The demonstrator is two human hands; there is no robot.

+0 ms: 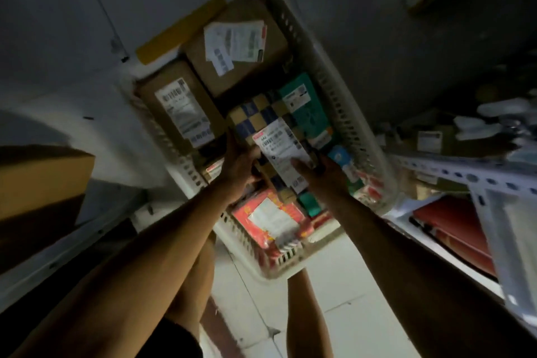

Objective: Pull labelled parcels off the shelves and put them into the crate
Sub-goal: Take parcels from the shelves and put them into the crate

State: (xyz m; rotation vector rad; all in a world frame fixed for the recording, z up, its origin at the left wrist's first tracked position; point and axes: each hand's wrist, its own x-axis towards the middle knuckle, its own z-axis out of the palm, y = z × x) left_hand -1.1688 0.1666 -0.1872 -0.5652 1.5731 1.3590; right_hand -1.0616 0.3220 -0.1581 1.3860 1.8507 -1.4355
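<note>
While both arms reach down, the left hand (238, 167) and right hand (325, 173) each grip the checkered parcel (268, 128) from its sides, over the white crate (343, 102). Crate already holds brown boxes, a teal parcel (308, 113) and a red one (270, 218); metal shelf (465, 174) at right.

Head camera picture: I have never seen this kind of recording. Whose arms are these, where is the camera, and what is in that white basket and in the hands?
There is no machine here. The one camera sits on a person's head and looks down, tilted, along both bare arms. The white crate stands on a pale floor beside metal shelves holding more packages. It already holds labelled parcels: two brown boxes, a teal parcel and a red parcel. The left hand and right hand together hold a blue-and-tan checkered parcel over the crate; each grip is at one side. The picture is dim and blurred.
</note>
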